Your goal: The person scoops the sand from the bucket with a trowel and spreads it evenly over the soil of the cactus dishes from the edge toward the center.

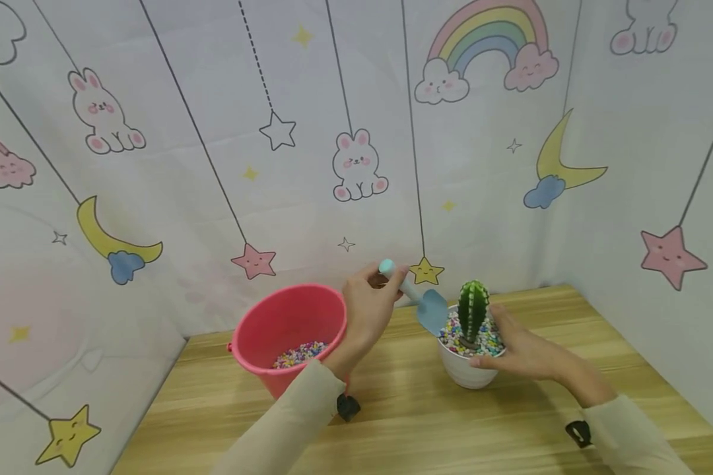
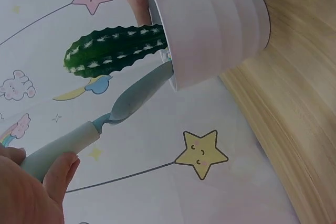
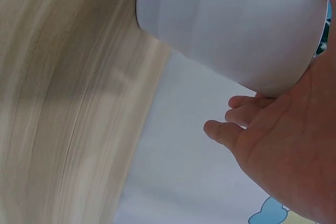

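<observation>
My left hand (image 1: 370, 309) holds a small blue toy shovel (image 1: 432, 311) by its pale handle. The shovel's blade tips down at the left rim of a white flower pot (image 1: 469, 373); in the left wrist view the blade (image 2: 142, 93) meets the rim. A green cactus (image 1: 473, 310) stands in the pot among colourful pebbles (image 1: 488, 340). From the right, my right hand (image 1: 529, 349) grips the pot, thumb at the front and fingers around the far side. The right wrist view shows its palm (image 3: 294, 140) against the pot wall.
A pink bucket (image 1: 255, 353) with colourful pebbles (image 1: 300, 354) at its bottom stands left of the pot, behind my left forearm. The wooden table (image 1: 404, 422) ends at a printed cloth backdrop (image 1: 309, 211). Black straps show by both sleeves.
</observation>
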`<state>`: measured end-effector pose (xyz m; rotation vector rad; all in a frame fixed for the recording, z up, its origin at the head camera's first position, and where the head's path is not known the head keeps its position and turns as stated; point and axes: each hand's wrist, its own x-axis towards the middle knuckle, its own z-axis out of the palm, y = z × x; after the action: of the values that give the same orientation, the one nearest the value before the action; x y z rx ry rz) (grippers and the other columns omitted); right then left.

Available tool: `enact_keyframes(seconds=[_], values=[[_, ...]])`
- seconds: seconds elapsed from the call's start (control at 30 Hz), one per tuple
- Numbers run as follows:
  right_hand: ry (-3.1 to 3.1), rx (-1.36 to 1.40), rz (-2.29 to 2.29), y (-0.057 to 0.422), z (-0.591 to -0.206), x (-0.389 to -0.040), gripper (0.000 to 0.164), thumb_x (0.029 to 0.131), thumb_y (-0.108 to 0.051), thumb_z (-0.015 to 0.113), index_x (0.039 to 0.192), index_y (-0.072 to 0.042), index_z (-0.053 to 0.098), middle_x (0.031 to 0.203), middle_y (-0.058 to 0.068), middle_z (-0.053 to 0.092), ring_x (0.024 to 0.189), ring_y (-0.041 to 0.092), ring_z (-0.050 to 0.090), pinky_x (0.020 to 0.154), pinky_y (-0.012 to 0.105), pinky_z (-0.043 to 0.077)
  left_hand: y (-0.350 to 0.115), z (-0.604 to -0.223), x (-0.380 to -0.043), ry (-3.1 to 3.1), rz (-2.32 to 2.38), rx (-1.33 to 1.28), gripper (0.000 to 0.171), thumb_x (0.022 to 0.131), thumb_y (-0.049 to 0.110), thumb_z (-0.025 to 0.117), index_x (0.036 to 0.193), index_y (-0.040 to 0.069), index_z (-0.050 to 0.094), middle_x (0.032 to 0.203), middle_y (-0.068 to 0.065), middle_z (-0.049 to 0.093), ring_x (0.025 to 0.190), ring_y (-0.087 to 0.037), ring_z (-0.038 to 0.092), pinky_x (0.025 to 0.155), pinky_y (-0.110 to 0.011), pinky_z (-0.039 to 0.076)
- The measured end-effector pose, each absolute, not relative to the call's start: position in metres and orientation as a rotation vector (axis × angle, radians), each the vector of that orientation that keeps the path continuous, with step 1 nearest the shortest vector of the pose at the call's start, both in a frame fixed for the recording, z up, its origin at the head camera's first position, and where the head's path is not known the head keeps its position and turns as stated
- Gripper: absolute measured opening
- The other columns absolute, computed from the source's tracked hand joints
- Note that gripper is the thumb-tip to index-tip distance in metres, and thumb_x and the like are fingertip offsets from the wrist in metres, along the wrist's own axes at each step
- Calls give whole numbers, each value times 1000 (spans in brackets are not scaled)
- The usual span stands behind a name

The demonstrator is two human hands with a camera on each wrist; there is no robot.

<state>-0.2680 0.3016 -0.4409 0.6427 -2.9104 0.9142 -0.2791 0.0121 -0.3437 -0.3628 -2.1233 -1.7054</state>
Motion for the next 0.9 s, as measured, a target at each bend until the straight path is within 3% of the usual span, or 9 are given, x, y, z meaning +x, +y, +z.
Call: enact_keyframes(seconds=[0.1,0.3,0.63,0.9], values=[[-2901,655,919,301,-441,-268,121,90,-61,75,164,6,7,167,37,17,152,61,27,119,76,35,14,-345,-271,-2133,-1627,-471,23,97,36,77,108,15,80,104,-3,82,92,-15,81,80,-27,68],[-2897,649,902,299,-438,-267,121,89,-59,78,163,8,8,165,39,20,150,61,32,118,75,39,17,-344,-263,-2071,-1566,-617,29,96,33,79,110,8,79,105,-6,83,97,-19,81,84,-26,67],[-2908,644,889,300,-438,-267,124,89,-59,77,164,7,4,167,40,15,150,62,29,118,75,37,11,-341,-263,-2041,-1588,-594,22,96,32,79,108,14,80,104,-4,83,97,-16,81,84,-25,67],[-2941,625,861,299,-436,-265,125,89,-61,76,164,10,4,168,41,8,153,63,19,121,77,30,-7,-330,-259,-1942,-1651,-583,22,94,22,81,107,4,79,101,-13,82,93,-25,82,80,-28,68]])
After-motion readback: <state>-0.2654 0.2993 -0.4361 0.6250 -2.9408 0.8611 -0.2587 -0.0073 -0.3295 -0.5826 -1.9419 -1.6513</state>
